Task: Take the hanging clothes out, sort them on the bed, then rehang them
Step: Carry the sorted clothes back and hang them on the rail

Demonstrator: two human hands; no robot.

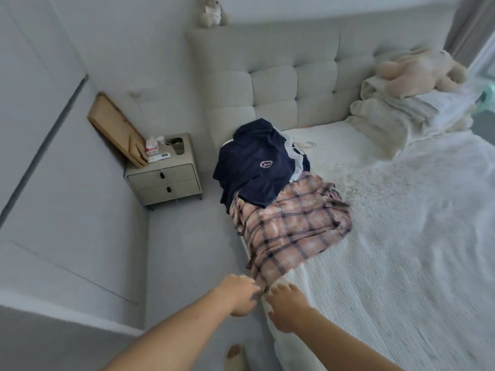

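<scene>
A round red-and-white emblem is showing on the chest of the navy top (258, 167), ringed with lettering too small and blurred to read; no other writing is legible anywhere in view

The navy top is lying on the left edge of the bed (401, 250) near the headboard (281, 84), overlapping the upper end of a plaid shirt (289, 226) in pink, cream and dark lines; a strip of white garment (293, 153) is peeking out from under the navy top, and a pale hanger (306, 144) is poking out just beyond it on the bedcover; the plaid shirt is trailing down along the mattress edge towards the person, its lower hem reaching both hands

The left hand (237, 294) is meeting the hem from the left with its fingers curled in at the cloth, seemingly pinching it, though motion blur is hiding the exact grip; the right hand (285, 307) is lying just beside it on the right, fingers (281, 287) extended and touching the hem and the white bedcover where the fabric ends; the two hands are nearly touching, with the hem between them

A bedside cabinet (164, 180) is standing to the left of the bed with small items on top; folded blankets (396, 113) and a plush toy (417, 68) are resting at the far right by the headboard; another plush (213, 10) is sitting on top of the headboard; a foot in a slipper (235, 356) is showing on the floor below the arms
</scene>
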